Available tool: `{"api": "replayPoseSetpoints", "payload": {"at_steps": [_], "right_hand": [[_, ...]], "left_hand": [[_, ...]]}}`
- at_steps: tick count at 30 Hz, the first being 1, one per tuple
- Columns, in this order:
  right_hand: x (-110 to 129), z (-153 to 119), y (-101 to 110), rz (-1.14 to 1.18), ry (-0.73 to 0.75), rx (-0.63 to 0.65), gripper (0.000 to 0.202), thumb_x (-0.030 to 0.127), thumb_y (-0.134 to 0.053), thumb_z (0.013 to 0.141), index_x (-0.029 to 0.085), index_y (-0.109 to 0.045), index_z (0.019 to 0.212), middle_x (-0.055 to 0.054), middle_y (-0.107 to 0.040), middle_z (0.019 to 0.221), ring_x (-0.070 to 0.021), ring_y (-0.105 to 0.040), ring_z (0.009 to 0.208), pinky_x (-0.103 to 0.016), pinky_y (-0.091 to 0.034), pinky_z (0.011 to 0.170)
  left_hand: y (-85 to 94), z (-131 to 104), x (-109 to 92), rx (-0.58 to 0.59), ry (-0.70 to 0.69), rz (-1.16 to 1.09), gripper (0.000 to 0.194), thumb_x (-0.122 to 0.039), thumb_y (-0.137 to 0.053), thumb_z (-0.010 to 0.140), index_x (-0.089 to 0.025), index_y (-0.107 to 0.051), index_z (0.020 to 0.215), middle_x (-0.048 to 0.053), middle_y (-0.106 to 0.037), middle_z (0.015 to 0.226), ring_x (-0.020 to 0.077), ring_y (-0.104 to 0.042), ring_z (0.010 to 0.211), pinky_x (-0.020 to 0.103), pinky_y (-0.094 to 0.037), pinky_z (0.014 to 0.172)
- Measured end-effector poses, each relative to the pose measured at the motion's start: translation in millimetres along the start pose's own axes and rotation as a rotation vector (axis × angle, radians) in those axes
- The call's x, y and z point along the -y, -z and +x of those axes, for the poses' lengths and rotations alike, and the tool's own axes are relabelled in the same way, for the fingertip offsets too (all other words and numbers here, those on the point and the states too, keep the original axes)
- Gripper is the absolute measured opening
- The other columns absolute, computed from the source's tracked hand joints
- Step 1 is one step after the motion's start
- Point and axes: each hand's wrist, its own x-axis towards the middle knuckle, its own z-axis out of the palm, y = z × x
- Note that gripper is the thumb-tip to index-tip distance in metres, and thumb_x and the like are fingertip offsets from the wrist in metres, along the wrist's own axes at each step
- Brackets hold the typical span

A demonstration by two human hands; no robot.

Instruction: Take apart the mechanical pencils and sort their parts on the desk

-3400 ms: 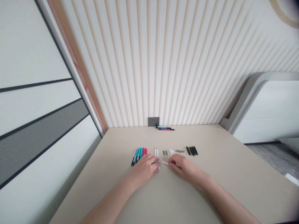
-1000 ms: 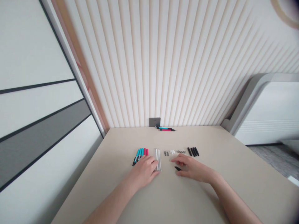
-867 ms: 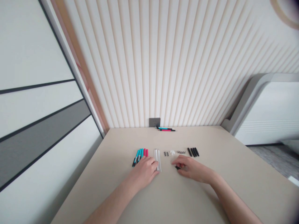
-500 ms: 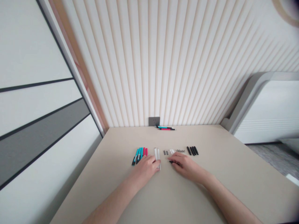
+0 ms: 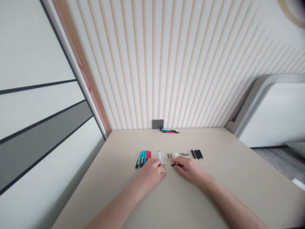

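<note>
My right hand (image 5: 189,167) pinches a small black pen part (image 5: 176,165) between thumb and fingers, just above the table. My left hand (image 5: 151,172) rests at the near ends of several thin white pen refills (image 5: 161,156). Its thumb and forefinger are apart, and its other fingers are partly hidden. Left of the refills lie blue pen barrels (image 5: 142,156) with dark ends and pink barrels (image 5: 148,154), partly covered by that hand. Beyond my right hand lie small grey pieces (image 5: 169,156), small white pieces (image 5: 175,154) and metal springs (image 5: 184,154).
Several black pen grips (image 5: 197,154) lie in a row at the right. Whole pens (image 5: 169,130) rest at the table's back edge, below a dark wall socket (image 5: 158,124). The beige table (image 5: 171,203) meets a ribbed wall behind and a cabinet (image 5: 78,149) at left.
My left hand has shifted slightly right along the refills, its thumb further from the forefinger. My right hand has stayed in place, with more of the black part showing.
</note>
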Motion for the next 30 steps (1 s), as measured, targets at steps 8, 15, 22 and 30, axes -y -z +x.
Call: {"api": "replayPoseSetpoints", "payload": {"at_steps": [8,15,22,30], "right_hand": [[4.3,0.5,1.0,0.071,0.008,-0.024,0.026,0.024,-0.051,0.092,0.021,-0.065,0.113,-0.009,-0.070,0.108,-0.0209,-0.064,0.098,-0.034,-0.051,0.089],[15.5,3.0,-12.1,0.205,-0.001,-0.103,0.023,0.024,-0.057,0.088,0.020,-0.065,0.109,-0.007,-0.070,0.097,-0.0186,-0.064,0.086,-0.032,-0.052,0.079],[18.0,4.4,-20.5,0.258,0.009,-0.208,0.019,0.026,-0.059,0.088,0.021,-0.065,0.105,-0.005,-0.069,0.093,-0.0171,-0.063,0.083,-0.031,-0.051,0.079],[13.4,1.4,-10.5,0.179,-0.047,-0.306,0.026,0.037,-0.051,0.093,0.020,-0.065,0.108,-0.008,-0.068,0.091,-0.0178,-0.061,0.077,-0.030,-0.052,0.071]], "left_hand": [[-1.8,-0.3,-1.6,-0.069,-0.016,-0.029,0.026,-0.034,-0.062,0.089,-0.018,-0.063,0.109,0.005,-0.063,0.089,0.0225,-0.061,0.090,0.037,-0.047,0.083],[-4.4,-0.2,-5.7,-0.085,-0.053,-0.065,0.010,-0.027,-0.060,0.091,-0.018,-0.063,0.095,0.004,-0.065,0.086,0.0211,-0.062,0.086,0.036,-0.047,0.081],[-7.2,0.2,-4.5,-0.120,-0.049,-0.074,0.014,-0.024,-0.055,0.093,-0.017,-0.065,0.086,0.004,-0.066,0.080,0.0197,-0.062,0.080,0.034,-0.047,0.077],[-5.9,-0.8,-0.5,-0.174,-0.014,-0.073,0.018,-0.024,-0.052,0.094,-0.018,-0.065,0.082,0.004,-0.065,0.075,0.0191,-0.061,0.075,0.034,-0.045,0.075]]}}
